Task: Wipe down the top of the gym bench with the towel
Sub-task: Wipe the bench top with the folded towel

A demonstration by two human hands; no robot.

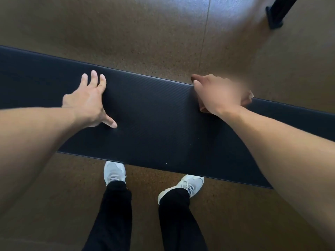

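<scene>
A long black padded gym bench crosses the view from left to right at a slight slant. My left hand lies flat on its top with fingers spread and straight. My right hand is at the bench's far edge, on top of a small tan towel. Only bits of the towel show at the hand's right and under the wrist; the area there is blurred. The fingers seem curled over the cloth.
Brown speckled rubber floor lies all around the bench. A black bar or equipment foot stands at the top right. My two feet in white trainers stand close against the bench's near edge.
</scene>
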